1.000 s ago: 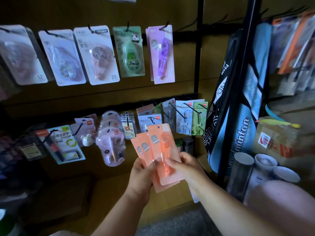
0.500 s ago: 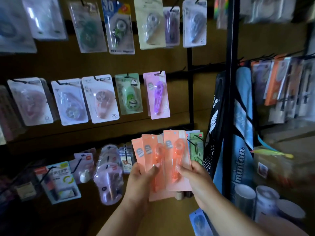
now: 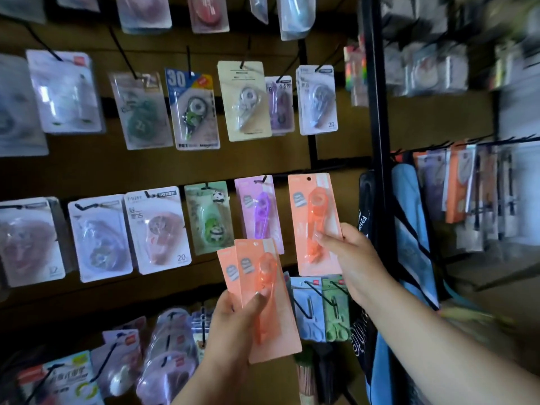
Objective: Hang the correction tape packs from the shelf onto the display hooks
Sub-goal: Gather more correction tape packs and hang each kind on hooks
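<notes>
Before a brown display wall with rows of black hooks, the head camera shows two bare hands, each with orange correction tape packs. The right hand (image 3: 355, 260) is raised, and its thumb and curled fingers pinch a single orange pack (image 3: 314, 220) by the lower right edge. This pack stands nearly upright, with the round hang hole at its top. It is just to the right of a purple pack (image 3: 258, 213) that hangs on a hook in the middle row, and the two do not touch as far as I can tell. The hole of the orange pack is not on any hook.

The left hand (image 3: 236, 320) is lower and nearer to the camera. It grips a fanned stack of orange packs (image 3: 260, 293); the thumb presses on the front pack and the fingers are hidden behind the cards. I can count two packs for sure, and maybe one more is behind them.

To the left of the purple pack, on the same row, hang a green panda pack (image 3: 209, 217) and several white packs with clear blisters. The row above carries more tape packs, among them a blue pack marked 30 (image 3: 194, 109). Below the hands hang blue and green scissors packs (image 3: 321, 308). At the right side a black metal post (image 3: 378, 112) goes from top to bottom, and behind it is a blue badminton bag (image 3: 409, 229). The far right part of the picture is blurred.
</notes>
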`<state>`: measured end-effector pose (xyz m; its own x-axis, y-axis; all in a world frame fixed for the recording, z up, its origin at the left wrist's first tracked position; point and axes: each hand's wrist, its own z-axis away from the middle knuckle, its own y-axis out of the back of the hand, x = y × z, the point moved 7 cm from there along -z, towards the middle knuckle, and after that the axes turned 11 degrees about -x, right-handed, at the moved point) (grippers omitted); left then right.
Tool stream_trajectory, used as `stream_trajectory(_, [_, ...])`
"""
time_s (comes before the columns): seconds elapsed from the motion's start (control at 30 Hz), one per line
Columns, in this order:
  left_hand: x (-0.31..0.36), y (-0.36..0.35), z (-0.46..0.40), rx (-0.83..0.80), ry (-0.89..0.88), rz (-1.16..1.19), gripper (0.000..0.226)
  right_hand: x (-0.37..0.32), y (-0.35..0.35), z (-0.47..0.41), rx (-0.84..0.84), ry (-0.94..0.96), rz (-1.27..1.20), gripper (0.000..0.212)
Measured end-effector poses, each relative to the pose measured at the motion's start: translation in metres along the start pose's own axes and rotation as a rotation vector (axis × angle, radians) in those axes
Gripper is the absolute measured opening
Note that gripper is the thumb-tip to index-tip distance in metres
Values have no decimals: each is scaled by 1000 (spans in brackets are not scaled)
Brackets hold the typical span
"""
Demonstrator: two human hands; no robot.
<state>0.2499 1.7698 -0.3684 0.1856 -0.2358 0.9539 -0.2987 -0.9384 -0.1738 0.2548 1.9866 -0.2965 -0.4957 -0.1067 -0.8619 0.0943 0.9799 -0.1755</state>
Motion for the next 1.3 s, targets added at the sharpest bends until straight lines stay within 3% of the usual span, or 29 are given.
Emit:
stream_trajectory(0.27, [0,-6,-8,-20,17,22,26,-17,-2,-33,-12,-4,62,10])
stream_trajectory(0.73, [-4,-6,-5,-52,72,58,30,-5,3,-30,48,-26,-70,16])
stream_trajectory(1.1, [-8,-5,-5,-47,91,62,35,13,6,-36,45,-126,-22,14])
stream_trajectory(1.3, [-10,-3,-5,-30,92,54,34,8,4,-27,-2,-1,27,15])
